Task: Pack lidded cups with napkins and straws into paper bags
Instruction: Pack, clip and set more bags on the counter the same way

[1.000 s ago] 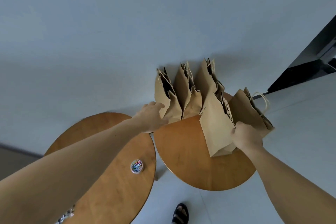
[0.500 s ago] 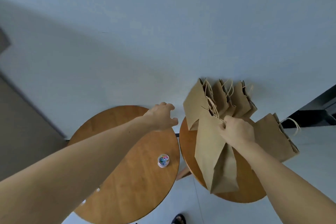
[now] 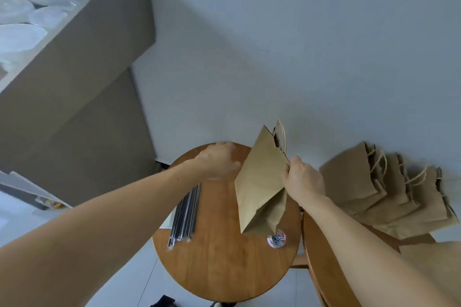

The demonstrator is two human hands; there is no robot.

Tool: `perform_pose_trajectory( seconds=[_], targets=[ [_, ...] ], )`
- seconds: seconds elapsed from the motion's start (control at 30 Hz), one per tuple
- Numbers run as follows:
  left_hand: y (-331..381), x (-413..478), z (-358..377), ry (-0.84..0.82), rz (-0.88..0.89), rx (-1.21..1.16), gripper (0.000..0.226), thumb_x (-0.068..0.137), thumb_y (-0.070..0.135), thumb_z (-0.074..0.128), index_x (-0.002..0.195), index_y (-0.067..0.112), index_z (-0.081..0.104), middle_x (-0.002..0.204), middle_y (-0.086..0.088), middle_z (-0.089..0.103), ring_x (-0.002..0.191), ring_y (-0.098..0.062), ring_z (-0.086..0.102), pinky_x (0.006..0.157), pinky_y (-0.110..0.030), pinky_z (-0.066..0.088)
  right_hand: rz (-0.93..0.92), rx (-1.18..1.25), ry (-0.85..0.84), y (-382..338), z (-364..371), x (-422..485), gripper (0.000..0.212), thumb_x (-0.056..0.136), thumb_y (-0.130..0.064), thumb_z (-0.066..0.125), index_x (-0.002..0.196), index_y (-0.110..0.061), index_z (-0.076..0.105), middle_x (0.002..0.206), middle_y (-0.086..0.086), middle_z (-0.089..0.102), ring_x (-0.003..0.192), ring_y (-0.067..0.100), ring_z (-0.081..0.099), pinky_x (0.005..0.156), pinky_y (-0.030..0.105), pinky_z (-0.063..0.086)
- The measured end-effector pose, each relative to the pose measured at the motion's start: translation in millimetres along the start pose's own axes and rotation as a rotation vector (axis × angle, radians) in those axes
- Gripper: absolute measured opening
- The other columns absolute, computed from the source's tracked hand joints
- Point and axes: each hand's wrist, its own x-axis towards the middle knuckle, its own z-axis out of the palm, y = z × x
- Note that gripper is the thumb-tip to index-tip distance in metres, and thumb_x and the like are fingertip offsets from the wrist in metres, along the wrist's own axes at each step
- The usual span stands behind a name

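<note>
My right hand (image 3: 303, 180) pinches the top edge of a flat brown paper bag (image 3: 262, 182) and holds it tilted over the left round wooden table (image 3: 224, 264). Its twine handles stick up at the far end. My left hand (image 3: 218, 162) reaches beside the bag's left edge with fingers loosely bent, holding nothing; whether it touches the bag is unclear. A bundle of dark wrapped straws (image 3: 185, 214) lies on the left part of that table. Several clear lidded cups (image 3: 22, 17) stand in a grey box at the upper left.
A stack of several more paper bags (image 3: 389, 194) lies on the second wooden table (image 3: 324, 269) to the right. A small round tub of coloured paper clips (image 3: 277, 239) sits under the held bag's bottom corner. The tall grey box (image 3: 82, 87) stands left of the tables.
My right hand has carried one bag leftward from the stack's table to over the left table. The view swung left, bringing the straws and the box of cups into sight.
</note>
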Motion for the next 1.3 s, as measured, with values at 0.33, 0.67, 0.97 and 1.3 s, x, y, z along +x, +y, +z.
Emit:
perform_pose_trajectory(
  seconds=[0.33,0.67,0.97,1.3],
  targets=[
    [-34,14,29,-0.152,-0.232,0.051,0.064,0.094,0.046,0.052,0.145,0.012,0.035,0.138,-0.012,0.05,0.121,-0.029,0.052,0.097,-0.04,0.046,-0.13,0.185,-0.396,-38,88,-11,0.024,0.097,-0.04,0.041,0.095,-0.016,0.044,0.074,-0.003,0.053,0.068,0.021,0.061,0.055,0.032,0.048],
    [-12,41,84,-0.271,-0.232,0.009,0.096,0.078,0.067,0.063,0.151,0.019,0.026,0.147,-0.004,0.045,0.127,-0.025,0.05,0.101,-0.041,0.047,-0.095,0.453,-0.411,-11,99,16,0.044,0.092,-0.067,0.039,0.104,-0.026,0.048,0.073,-0.012,0.06,0.066,0.007,0.06,0.054,0.023,0.043],
    [-14,71,96,-0.255,-0.184,0.01,0.084,0.073,0.079,0.055,0.13,0.018,0.043,0.109,0.0,0.065,0.092,-0.02,0.065,0.081,-0.04,0.058,0.22,0.886,-0.486,-9,116,5,0.029,0.089,-0.064,0.055,0.083,-0.036,0.057,0.066,-0.021,0.064,0.056,-0.002,0.06,0.047,0.01,0.038],
    [-34,88,94,-0.039,-0.362,0.009,0.017,0.097,0.035,0.054,0.102,0.021,0.063,0.081,0.003,0.063,0.067,-0.011,0.063,0.055,-0.021,0.05,0.252,0.305,-0.395,13,100,21,0.014,0.092,-0.04,0.058,0.089,-0.028,0.051,0.072,-0.013,0.057,0.061,0.008,0.059,0.049,0.016,0.038]
  ],
)
